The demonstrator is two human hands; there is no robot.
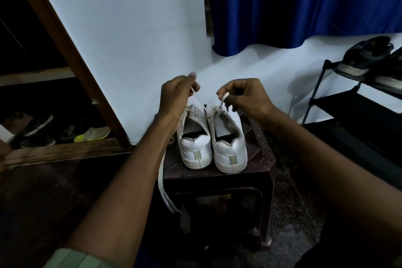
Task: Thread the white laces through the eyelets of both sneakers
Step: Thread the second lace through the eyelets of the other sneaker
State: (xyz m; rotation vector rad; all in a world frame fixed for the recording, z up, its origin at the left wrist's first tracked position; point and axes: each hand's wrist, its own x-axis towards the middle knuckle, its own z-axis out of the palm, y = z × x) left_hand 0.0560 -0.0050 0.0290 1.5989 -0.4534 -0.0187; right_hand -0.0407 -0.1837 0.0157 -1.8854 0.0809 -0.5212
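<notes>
The left hand (177, 91) pinches one end of a white lace (196, 115), fingers curled round it, raised above the toes of the shoes. The right hand (243, 93) pinches the other end, which pokes out pale between its fingertips. From both hands the lace runs down to the front eyelets and appears to cross from the left sneaker (194, 137) toward the right sneaker (228, 139); which shoe it is actually threaded through is hard to tell.

The two white sneakers stand side by side, touching, heels toward the viewer, on a small dark table (256, 159). A second lace (162, 178) hangs loose off the table's left edge, under the left forearm.

The work looks to be at an early stage: only the lowest eyelets seem laced, and the ends are being drawn up even. Next, each tip likely needs feeding through the following eyelet, which calls for a fine pinch near the tip.

The room is dim. The toes are hidden behind the hands. A shoe rack (339, 93) is cut off at the right edge.
</notes>
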